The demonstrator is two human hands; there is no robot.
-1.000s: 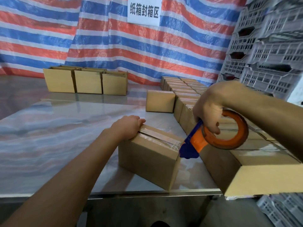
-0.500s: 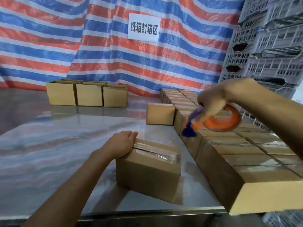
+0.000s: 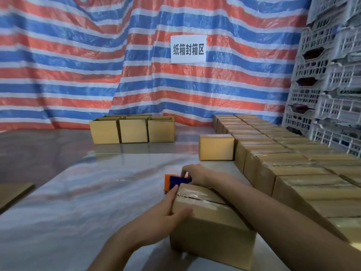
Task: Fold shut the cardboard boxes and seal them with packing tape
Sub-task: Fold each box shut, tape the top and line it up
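Left hand [image 3: 166, 216] is pressing flat, fingers straight, steadying the box [image 3: 211, 227] at the table's [image 3: 97, 202] near edge. Right hand [image 3: 193, 174] is gripping the tape dispenser [image 3: 173, 181] behind its far end, probably anchoring tape there.

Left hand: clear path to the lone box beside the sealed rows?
Probably not directly: the right hand and tape dispenser sit between the left hand and the lone box; going round over the table looks open.
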